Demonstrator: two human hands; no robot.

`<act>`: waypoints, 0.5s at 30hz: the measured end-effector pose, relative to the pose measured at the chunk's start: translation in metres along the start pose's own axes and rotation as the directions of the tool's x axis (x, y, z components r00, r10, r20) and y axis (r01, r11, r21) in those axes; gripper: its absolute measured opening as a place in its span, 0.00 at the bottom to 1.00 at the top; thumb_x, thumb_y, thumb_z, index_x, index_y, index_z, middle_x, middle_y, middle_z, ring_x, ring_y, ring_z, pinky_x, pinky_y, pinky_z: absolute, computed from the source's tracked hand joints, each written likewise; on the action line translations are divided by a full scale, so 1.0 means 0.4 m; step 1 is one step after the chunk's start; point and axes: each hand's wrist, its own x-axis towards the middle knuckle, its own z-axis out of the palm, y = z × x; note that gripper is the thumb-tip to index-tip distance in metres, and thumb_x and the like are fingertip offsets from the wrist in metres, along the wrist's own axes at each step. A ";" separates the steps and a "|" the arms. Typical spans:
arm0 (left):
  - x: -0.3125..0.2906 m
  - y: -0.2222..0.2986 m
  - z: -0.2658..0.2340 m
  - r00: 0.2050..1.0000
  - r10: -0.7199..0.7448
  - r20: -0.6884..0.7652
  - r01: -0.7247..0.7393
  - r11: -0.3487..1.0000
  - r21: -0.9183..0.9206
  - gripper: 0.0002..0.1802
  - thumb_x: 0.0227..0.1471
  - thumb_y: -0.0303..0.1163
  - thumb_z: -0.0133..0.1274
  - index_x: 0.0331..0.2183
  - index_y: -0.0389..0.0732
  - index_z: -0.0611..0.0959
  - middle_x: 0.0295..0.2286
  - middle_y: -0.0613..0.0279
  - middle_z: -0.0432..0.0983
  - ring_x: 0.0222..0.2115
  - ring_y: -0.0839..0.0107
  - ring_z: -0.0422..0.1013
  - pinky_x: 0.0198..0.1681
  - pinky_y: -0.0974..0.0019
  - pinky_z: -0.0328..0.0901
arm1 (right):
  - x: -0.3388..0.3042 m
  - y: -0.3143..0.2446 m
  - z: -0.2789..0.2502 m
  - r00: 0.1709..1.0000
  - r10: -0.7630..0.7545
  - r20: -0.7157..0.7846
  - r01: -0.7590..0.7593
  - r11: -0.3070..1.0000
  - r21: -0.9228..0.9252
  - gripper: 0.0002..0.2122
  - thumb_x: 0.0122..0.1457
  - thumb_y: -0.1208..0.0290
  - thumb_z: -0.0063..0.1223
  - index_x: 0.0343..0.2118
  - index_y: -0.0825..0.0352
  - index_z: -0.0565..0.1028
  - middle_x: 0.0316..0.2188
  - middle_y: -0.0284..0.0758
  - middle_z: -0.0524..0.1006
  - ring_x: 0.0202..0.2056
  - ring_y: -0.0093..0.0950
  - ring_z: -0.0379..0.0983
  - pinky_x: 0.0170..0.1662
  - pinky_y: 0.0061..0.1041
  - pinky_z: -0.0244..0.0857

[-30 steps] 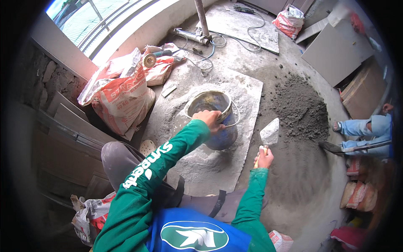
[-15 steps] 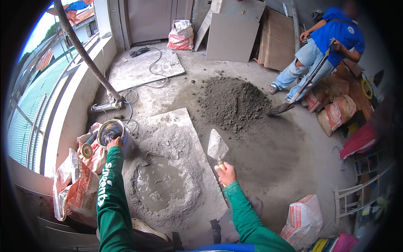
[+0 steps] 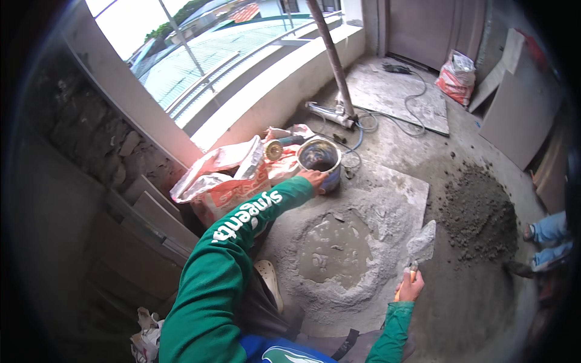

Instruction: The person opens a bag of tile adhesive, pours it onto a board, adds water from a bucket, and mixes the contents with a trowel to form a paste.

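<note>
My left hand (image 3: 313, 179) grips the near rim of a round bucket (image 3: 332, 181) with a stained inside, which stands beside the board. In my right hand (image 3: 411, 285) is the wooden handle of a trowel (image 3: 422, 243). Its pointed blade faces away from me, coated with grey powder, over the board's right edge. Between my hands lies a pool of wet grey cement mix (image 3: 336, 253), ringed by dry grey powder (image 3: 387, 227) on a flat board (image 3: 408, 183). My shoe (image 3: 270, 283) is at the pool's left.
Left of the bucket are an open red-and-white sack (image 3: 227, 190) and an angle grinder (image 3: 279, 146). A slanted pole (image 3: 331, 57) and a cable (image 3: 417, 115) are farther back. A dark sand heap (image 3: 478, 212) lies right, near another person's legs (image 3: 551, 238) and a shovel blade (image 3: 519, 269).
My view has swung left, so the scene sits farther right and the other person shows only by the lower legs. Both hands keep their holds on bucket and trowel.
</note>
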 end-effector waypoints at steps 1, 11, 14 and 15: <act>-0.053 0.035 -0.044 0.976 -0.068 0.205 0.080 0.995 -0.054 0.29 0.52 0.40 0.58 0.54 0.48 0.69 0.37 0.50 0.78 0.38 0.47 0.76 0.40 0.48 0.70 | 0.023 0.009 0.016 0.997 -0.030 0.069 0.028 0.999 0.033 0.10 0.61 0.67 0.55 0.35 0.69 0.68 0.14 0.29 0.64 0.08 0.20 0.61 0.09 0.24 0.55; -1.005 0.356 -0.304 0.761 -0.541 0.358 0.534 0.210 -0.819 0.40 0.52 0.54 0.59 0.59 0.41 0.70 0.55 0.55 0.71 0.57 0.61 0.65 0.62 0.57 0.56 | 0.084 0.126 0.202 0.952 -0.038 0.302 0.001 0.993 0.122 0.10 0.60 0.68 0.52 0.37 0.69 0.68 0.16 0.30 0.64 0.08 0.23 0.58 0.08 0.26 0.54; -1.162 0.430 -0.314 0.774 -0.570 0.276 0.522 0.327 -0.788 0.45 0.48 0.56 0.61 0.61 0.42 0.69 0.56 0.53 0.69 0.59 0.61 0.63 0.64 0.57 0.53 | 0.074 0.140 0.222 0.924 -0.022 0.382 -0.015 0.995 0.094 0.11 0.59 0.68 0.53 0.38 0.70 0.68 0.17 0.31 0.64 0.09 0.23 0.59 0.09 0.26 0.54; -1.195 0.438 -0.315 0.781 -0.563 0.271 0.510 0.324 -0.796 0.47 0.46 0.57 0.62 0.61 0.42 0.68 0.57 0.54 0.68 0.59 0.60 0.62 0.65 0.57 0.52 | 0.069 0.140 0.227 0.916 -0.041 0.400 0.000 0.995 0.104 0.11 0.59 0.68 0.53 0.39 0.70 0.69 0.18 0.31 0.64 0.09 0.23 0.59 0.09 0.26 0.54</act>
